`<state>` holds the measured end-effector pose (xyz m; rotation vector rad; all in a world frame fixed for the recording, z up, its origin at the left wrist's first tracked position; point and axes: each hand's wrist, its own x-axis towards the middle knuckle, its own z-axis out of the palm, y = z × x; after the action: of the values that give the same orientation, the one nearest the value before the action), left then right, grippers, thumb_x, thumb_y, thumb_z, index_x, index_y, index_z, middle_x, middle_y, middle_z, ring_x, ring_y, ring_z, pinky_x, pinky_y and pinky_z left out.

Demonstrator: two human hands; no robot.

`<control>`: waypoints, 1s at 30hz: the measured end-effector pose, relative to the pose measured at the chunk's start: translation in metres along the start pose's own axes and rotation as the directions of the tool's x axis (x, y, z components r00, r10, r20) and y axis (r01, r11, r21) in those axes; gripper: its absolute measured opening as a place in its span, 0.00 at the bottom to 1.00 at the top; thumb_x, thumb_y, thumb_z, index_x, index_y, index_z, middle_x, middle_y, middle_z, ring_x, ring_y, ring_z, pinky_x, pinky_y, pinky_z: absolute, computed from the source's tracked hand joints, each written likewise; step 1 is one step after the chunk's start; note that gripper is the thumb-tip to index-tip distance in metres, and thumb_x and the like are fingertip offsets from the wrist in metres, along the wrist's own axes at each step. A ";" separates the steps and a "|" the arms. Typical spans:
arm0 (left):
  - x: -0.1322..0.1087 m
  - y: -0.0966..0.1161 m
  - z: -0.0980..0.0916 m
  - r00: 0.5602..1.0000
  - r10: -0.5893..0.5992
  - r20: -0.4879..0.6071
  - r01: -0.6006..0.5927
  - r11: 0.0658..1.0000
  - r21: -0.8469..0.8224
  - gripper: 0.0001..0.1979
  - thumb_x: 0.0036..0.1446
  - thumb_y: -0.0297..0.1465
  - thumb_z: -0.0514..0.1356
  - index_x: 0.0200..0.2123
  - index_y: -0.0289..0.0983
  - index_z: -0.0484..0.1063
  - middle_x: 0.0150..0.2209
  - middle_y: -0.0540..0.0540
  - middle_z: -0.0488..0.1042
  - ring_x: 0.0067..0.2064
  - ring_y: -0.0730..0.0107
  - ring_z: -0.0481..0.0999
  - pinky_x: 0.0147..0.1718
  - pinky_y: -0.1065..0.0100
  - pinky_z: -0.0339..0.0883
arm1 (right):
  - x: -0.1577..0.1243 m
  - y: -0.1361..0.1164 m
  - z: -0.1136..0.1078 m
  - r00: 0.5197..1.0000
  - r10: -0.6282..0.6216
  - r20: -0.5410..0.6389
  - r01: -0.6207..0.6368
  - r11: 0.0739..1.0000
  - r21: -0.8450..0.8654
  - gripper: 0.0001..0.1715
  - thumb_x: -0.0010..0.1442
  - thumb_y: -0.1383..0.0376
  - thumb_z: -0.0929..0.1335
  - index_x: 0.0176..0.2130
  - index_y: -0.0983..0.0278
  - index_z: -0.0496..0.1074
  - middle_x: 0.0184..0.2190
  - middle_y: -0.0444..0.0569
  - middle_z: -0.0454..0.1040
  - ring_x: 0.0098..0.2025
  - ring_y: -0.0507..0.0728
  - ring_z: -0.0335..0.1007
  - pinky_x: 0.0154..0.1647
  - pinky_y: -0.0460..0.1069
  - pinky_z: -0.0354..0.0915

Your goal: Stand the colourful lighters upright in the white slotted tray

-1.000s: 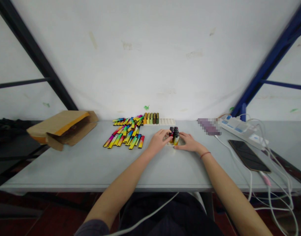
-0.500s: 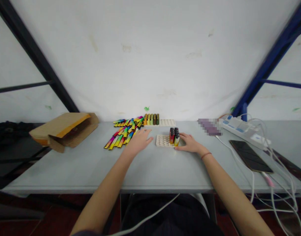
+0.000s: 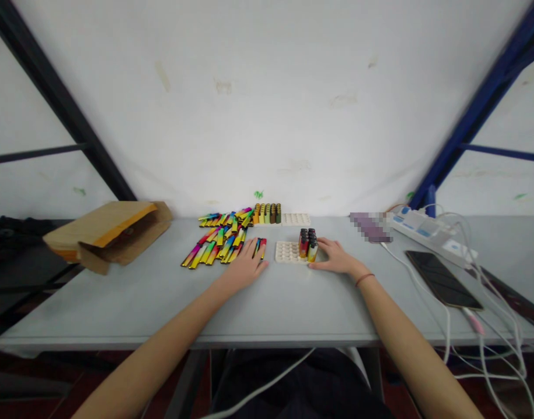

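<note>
A white holed tray (image 3: 286,252) lies in the middle of the grey table (image 3: 267,302), with several rainbow lighters (image 3: 307,243) standing in its right end. My right hand (image 3: 335,257) rests flat against the tray's right side, fingers stretched out by the standing lighters. My left hand (image 3: 244,265) lies flat at the right edge of a pile of loose rainbow lighters (image 3: 218,241). Its spread fingertips rest on a couple of lighters (image 3: 260,244) between the pile and the tray.
A second white tray (image 3: 296,219) with a row of lighters (image 3: 268,212) sits at the wall. An open cardboard box (image 3: 105,233) lies at the left. At the right are a power strip (image 3: 417,224), a black phone (image 3: 441,278) and several white cables (image 3: 480,326).
My left hand left the tray, swung left to the loose pile and now lies on a couple of lighters at its right edge. My right hand has stayed by the tray.
</note>
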<state>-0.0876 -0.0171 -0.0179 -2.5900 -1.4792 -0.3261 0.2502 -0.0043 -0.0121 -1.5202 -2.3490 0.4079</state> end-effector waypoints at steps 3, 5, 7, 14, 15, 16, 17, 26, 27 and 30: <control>0.016 0.004 -0.001 0.997 -0.067 0.025 0.067 0.998 -0.017 0.29 0.71 0.40 0.46 0.69 0.33 0.62 0.69 0.29 0.62 0.71 0.41 0.60 0.63 0.43 0.62 | 0.000 0.000 0.000 1.000 -0.002 0.002 0.002 1.000 0.005 0.51 0.54 0.38 0.72 0.66 0.64 0.67 0.68 0.63 0.62 0.69 0.74 0.58 0.71 0.70 0.46; 0.024 0.005 -0.001 0.993 -0.112 0.030 0.113 0.993 -0.024 0.30 0.71 0.41 0.47 0.69 0.33 0.62 0.69 0.29 0.62 0.71 0.42 0.60 0.65 0.45 0.60 | 0.000 0.000 0.000 1.000 -0.010 0.001 0.010 1.000 0.003 0.51 0.54 0.38 0.72 0.65 0.64 0.67 0.68 0.64 0.62 0.69 0.74 0.58 0.71 0.70 0.47; 0.031 0.005 -0.001 0.986 -0.162 0.049 0.163 0.986 -0.024 0.31 0.70 0.42 0.48 0.70 0.31 0.60 0.70 0.29 0.59 0.72 0.43 0.58 0.67 0.47 0.57 | 0.000 0.001 0.001 1.000 -0.014 0.001 0.014 1.000 -0.001 0.51 0.54 0.38 0.72 0.65 0.63 0.67 0.68 0.63 0.63 0.69 0.73 0.58 0.71 0.69 0.47; 0.050 0.001 -0.003 0.977 -0.195 0.087 0.197 0.980 -0.005 0.30 0.71 0.41 0.47 0.68 0.30 0.63 0.71 0.33 0.59 0.73 0.46 0.55 0.69 0.46 0.50 | 0.000 0.000 0.000 1.000 0.000 0.006 0.000 1.000 -0.003 0.51 0.54 0.37 0.72 0.66 0.62 0.67 0.68 0.63 0.63 0.69 0.73 0.58 0.71 0.69 0.47; 0.053 0.001 -0.005 0.979 -0.197 0.058 0.197 0.980 0.002 0.28 0.70 0.41 0.48 0.65 0.31 0.66 0.69 0.33 0.64 0.72 0.46 0.57 0.68 0.45 0.51 | 0.000 -0.001 0.000 1.000 0.001 0.007 -0.001 1.000 -0.004 0.51 0.54 0.36 0.71 0.66 0.62 0.67 0.68 0.63 0.63 0.69 0.74 0.58 0.71 0.69 0.47; 0.055 0.002 -0.007 0.979 -0.202 0.024 0.202 0.979 0.010 0.26 0.70 0.41 0.49 0.62 0.33 0.70 0.66 0.33 0.68 0.70 0.45 0.59 0.67 0.45 0.51 | 0.000 -0.001 0.000 1.000 0.000 0.006 0.000 1.000 -0.005 0.52 0.54 0.36 0.71 0.66 0.62 0.67 0.68 0.63 0.63 0.69 0.74 0.58 0.71 0.70 0.47; 0.057 0.004 -0.009 0.977 -0.212 -0.010 0.212 0.977 0.019 0.25 0.70 0.41 0.49 0.59 0.34 0.73 0.62 0.33 0.72 0.68 0.44 0.62 0.65 0.43 0.53 | 0.000 -0.001 0.000 1.000 -0.002 0.005 0.002 1.000 -0.005 0.52 0.54 0.36 0.71 0.66 0.62 0.67 0.68 0.62 0.63 0.69 0.74 0.58 0.71 0.70 0.47; 0.070 0.025 -0.025 0.962 -0.274 0.025 0.271 0.960 0.066 0.18 0.67 0.29 0.51 0.55 0.38 0.75 0.54 0.35 0.75 0.58 0.49 0.69 0.54 0.50 0.60 | 0.000 0.003 0.002 1.000 -0.012 -0.010 0.012 1.000 -0.015 0.51 0.54 0.37 0.71 0.66 0.61 0.67 0.68 0.62 0.63 0.69 0.73 0.57 0.71 0.69 0.47; 0.070 0.026 -0.024 0.959 -0.281 0.043 0.278 0.959 0.055 0.19 0.67 0.29 0.52 0.56 0.37 0.74 0.55 0.34 0.75 0.57 0.50 0.70 0.54 0.51 0.62 | 0.000 0.003 0.002 1.000 -0.012 -0.010 0.012 1.000 -0.014 0.51 0.54 0.37 0.71 0.66 0.61 0.67 0.68 0.62 0.63 0.69 0.73 0.57 0.71 0.70 0.47; 0.071 0.027 -0.021 0.956 -0.285 0.066 0.285 0.959 0.010 0.20 0.65 0.28 0.53 0.58 0.33 0.73 0.56 0.32 0.72 0.57 0.49 0.71 0.53 0.55 0.65 | 0.000 0.002 0.001 1.000 -0.008 -0.007 0.008 1.000 -0.007 0.52 0.54 0.37 0.72 0.66 0.62 0.67 0.68 0.63 0.62 0.69 0.73 0.57 0.71 0.70 0.46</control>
<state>-0.0319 0.0237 0.0207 -2.4070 -1.8802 -0.2717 0.2514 -0.0035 -0.0142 -1.5128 -2.3520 0.3924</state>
